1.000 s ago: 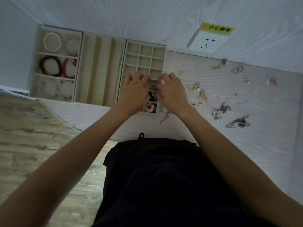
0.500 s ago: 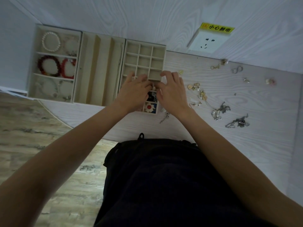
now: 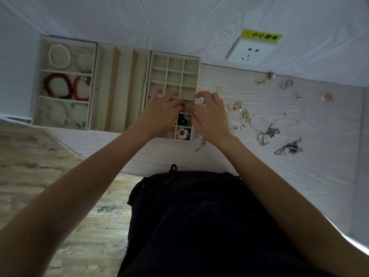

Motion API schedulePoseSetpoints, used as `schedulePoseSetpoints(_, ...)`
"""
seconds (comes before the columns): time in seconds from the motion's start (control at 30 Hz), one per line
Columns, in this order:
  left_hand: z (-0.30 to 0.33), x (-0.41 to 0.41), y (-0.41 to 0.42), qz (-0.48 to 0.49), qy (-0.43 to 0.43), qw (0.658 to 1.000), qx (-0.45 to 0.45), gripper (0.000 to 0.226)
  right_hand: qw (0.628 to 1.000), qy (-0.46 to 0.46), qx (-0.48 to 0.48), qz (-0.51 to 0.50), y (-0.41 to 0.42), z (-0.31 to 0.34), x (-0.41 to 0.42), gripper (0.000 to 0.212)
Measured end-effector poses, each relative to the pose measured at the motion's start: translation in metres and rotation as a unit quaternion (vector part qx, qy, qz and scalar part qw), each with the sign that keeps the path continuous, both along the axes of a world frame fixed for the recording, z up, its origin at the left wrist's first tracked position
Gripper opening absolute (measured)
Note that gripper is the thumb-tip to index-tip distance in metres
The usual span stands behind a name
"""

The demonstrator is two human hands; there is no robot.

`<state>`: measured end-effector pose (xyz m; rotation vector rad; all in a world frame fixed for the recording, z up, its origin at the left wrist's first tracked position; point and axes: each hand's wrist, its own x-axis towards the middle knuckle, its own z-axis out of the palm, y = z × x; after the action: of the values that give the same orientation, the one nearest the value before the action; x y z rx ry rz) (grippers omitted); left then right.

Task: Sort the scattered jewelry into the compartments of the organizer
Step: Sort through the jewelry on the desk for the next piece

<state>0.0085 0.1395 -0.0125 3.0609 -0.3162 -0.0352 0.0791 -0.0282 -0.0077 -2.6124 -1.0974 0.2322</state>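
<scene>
Hands over the small-grid organizer (image 3: 174, 76): our left hand (image 3: 159, 114) and right hand (image 3: 211, 116) meet above a middle compartment, fingers curled toward each other around something tiny; we cannot tell what, or who pinches it. Loose jewelry (image 3: 267, 134) lies scattered on the table (image 3: 319, 166) to the right, well apart.

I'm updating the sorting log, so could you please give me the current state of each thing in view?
Grid tray: far cells empty, near cells hold brooches.
Flower brooch: in a near cell.
Slot tray: a thin chain in its right slot.
Bracelet tray: filled.
Pearl bracelet: in far compartment.
Loose jewelry: unsorted on table.
Left hand: over grid tray.
Right hand: fingers curled at tray's edge.
</scene>
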Motion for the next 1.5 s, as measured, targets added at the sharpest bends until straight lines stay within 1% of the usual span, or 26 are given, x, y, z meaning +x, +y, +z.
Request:
schedulePoseSetpoints(0.17,-0.002,0.000,0.001,-0.009,-0.024,1.000,0.001,0.026,0.995,0.068,-0.023,-0.075,0.007,-0.001,0.001,0.017)
schedulePoseSetpoints(0.23,-0.002,0.000,0.001,-0.009,-0.030,0.999,0.011,0.026,0.995,0.064,-0.037,-0.071,0.010,-0.001,0.001,0.019)
schedulePoseSetpoints(0.3,-0.001,-0.001,0.001,-0.007,-0.031,0.999,0.007,0.027,0.996,0.064,-0.021,-0.066,0.009,0.001,-0.001,0.017)
schedulePoseSetpoints(0.37,0.005,-0.004,-0.002,0.007,-0.033,0.999,-0.025,0.029,0.993,0.067,0.040,-0.084,0.000,0.006,-0.001,0.013)
schedulePoseSetpoints(0.43,0.013,-0.004,-0.013,0.026,-0.053,0.994,-0.089,0.030,0.988,0.064,0.098,-0.105,-0.019,0.014,0.000,0.013)
schedulePoseSetpoints(0.53,0.027,0.010,-0.050,-0.002,-0.106,0.978,-0.179,0.021,0.979,0.020,0.139,-0.147,-0.067,0.030,0.002,0.020)
schedulePoseSetpoints(0.57,0.030,0.019,-0.067,-0.019,-0.112,0.973,-0.199,0.021,0.974,0.007,0.148,-0.169,-0.089,0.035,0.002,0.023)
schedulePoseSetpoints(0.6,0.031,0.029,-0.083,-0.030,-0.108,0.971,-0.210,0.022,0.969,0.002,0.155,-0.191,-0.109,0.036,0.004,0.024)
schedulePoseSetpoints(0.67,0.033,0.053,-0.117,-0.053,-0.073,0.971,-0.221,0.028,0.959,0.008,0.155,-0.236,-0.151,0.038,0.011,0.025)
schedulePoseSetpoints(0.77,0.026,0.082,-0.166,-0.060,0.010,0.979,-0.195,0.034,0.949,0.013,0.124,-0.288,-0.208,0.033,0.033,0.027)
schedulePoseSetpoints(0.87,0.011,0.096,-0.204,-0.045,0.062,0.988,-0.133,0.046,0.953,0.005,0.082,-0.293,-0.254,0.017,0.067,0.030)
schedulePoseSetpoints(0.97,-0.005,0.098,-0.219,0.014,0.079,0.993,-0.088,0.050,0.954,0.025,0.014,-0.298,-0.279,-0.003,0.108,0.043)
schedulePoseSetpoints(1.03,-0.014,0.095,-0.222,0.033,0.082,0.993,-0.073,0.050,0.952,0.045,-0.017,-0.302,-0.287,-0.012,0.133,0.051)
schedulePoseSetpoints(1.1,-0.020,0.090,-0.220,0.029,0.081,0.994,-0.064,0.051,0.944,0.072,-0.033,-0.319,-0.290,-0.018,0.153,0.053)
schedulePoseSetpoints(1.17,-0.021,0.087,-0.217,0.028,0.087,0.994,-0.064,0.053,0.936,0.110,-0.036,-0.333,-0.287,-0.021,0.164,0.051)
schedulePoseSetpoints(1.27,-0.020,0.085,-0.217,0.034,0.083,0.993,-0.079,0.051,0.943,0.120,-0.039,-0.309,-0.270,-0.026,0.146,0.048)
schedulePoseSetpoints(1.3,-0.019,0.086,-0.218,0.038,0.083,0.992,-0.082,0.050,0.948,0.110,-0.029,-0.297,-0.263,-0.027,0.132,0.047)
schedulePoseSetpoints(1.4,-0.018,0.088,-0.220,0.051,0.092,0.990,-0.088,0.049,0.954,0.051,0.040,-0.292,-0.241,-0.030,0.081,0.041)
schedulePoseSetpoints(1.47,-0.018,0.088,-0.220,0.057,0.105,0.989,-0.086,0.049,0.958,0.045,0.060,-0.276,-0.229,-0.029,0.056,0.038)
schedulePoseSetpoints(1.5,-0.017,0.088,-0.220,0.055,0.108,0.989,-0.083,0.049,0.959,0.052,0.054,-0.273,-0.226,-0.030,0.050,0.037)
